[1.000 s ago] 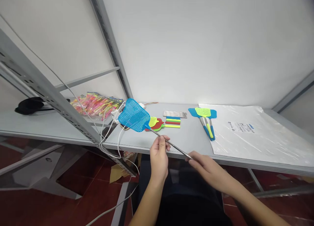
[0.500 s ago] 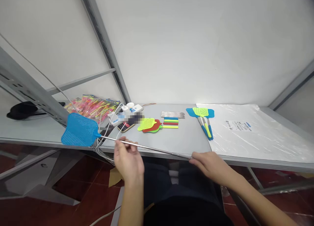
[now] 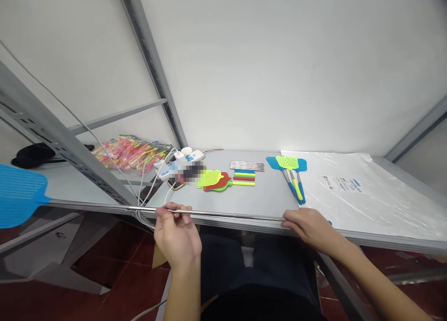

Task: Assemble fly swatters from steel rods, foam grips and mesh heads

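Across the front of the table stretches a fly swatter (image 3: 223,215) with a thin silver telescopic rod and a blue perforated head at the left edge of view. My left hand (image 3: 178,237) pinches the rod near its middle, palm turned up. Farther right, my right hand (image 3: 310,225) is closed around the handle end; a blue tip shows just past it. Beyond the hands lie loose swatter heads (image 3: 217,180) in yellow, red and green, coloured handle tubes (image 3: 244,178) and a row of silver rods (image 3: 247,165). Three whole swatters (image 3: 294,179) lie together to the right.
A white plastic package (image 3: 377,195) with a label covers the table's right part. At left are a power strip (image 3: 164,170) with white cables, a phone (image 3: 176,184) and bagged colourful items (image 3: 134,153). A metal shelf post (image 3: 59,135) rises at the left.
The swatter's rod is now much longer, drawn out in sections. Its blue head has moved left, partly out of view. My right hand has shifted slightly right, my left hand slightly left.
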`<state>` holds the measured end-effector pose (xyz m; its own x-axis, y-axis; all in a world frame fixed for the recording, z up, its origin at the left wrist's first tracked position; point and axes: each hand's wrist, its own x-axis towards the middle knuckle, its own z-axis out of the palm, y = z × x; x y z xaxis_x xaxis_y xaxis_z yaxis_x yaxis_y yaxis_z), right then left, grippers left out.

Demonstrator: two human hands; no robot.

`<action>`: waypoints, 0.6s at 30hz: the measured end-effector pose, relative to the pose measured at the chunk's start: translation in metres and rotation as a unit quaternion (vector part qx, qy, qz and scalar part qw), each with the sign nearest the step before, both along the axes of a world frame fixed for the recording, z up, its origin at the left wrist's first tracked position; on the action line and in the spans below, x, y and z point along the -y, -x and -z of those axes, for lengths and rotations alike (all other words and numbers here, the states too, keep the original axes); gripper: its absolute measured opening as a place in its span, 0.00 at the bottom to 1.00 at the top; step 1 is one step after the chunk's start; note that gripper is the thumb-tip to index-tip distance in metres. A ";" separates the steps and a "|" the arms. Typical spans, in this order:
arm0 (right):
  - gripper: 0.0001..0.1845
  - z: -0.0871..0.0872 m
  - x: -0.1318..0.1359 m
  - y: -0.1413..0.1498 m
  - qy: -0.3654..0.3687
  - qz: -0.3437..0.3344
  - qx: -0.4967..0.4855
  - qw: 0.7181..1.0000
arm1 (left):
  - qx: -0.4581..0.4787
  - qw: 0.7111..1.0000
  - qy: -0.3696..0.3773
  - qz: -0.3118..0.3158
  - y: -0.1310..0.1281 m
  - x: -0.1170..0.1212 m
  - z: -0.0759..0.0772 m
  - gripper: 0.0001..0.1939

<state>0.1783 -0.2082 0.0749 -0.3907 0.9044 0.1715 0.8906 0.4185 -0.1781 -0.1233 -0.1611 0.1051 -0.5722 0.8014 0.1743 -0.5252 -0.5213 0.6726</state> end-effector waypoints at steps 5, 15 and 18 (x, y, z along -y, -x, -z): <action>0.16 -0.005 -0.004 -0.014 -0.043 0.009 -0.016 0.999 | 0.019 0.999 0.011 0.027 -0.029 0.008 0.013 0.15; 0.17 -0.020 0.001 0.009 -0.056 -0.017 0.010 0.998 | -0.075 0.992 0.034 0.095 -0.057 0.026 0.021 0.16; 0.18 -0.018 -0.004 0.013 -0.074 -0.023 0.012 0.997 | -0.047 0.996 0.026 0.064 -0.046 0.024 0.011 0.15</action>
<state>0.1656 -0.2046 0.0926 -0.4362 0.8510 0.2925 0.8733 0.4788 -0.0905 -0.0776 -0.1846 0.0938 -0.4478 0.8760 0.1792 -0.5181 -0.4176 0.7464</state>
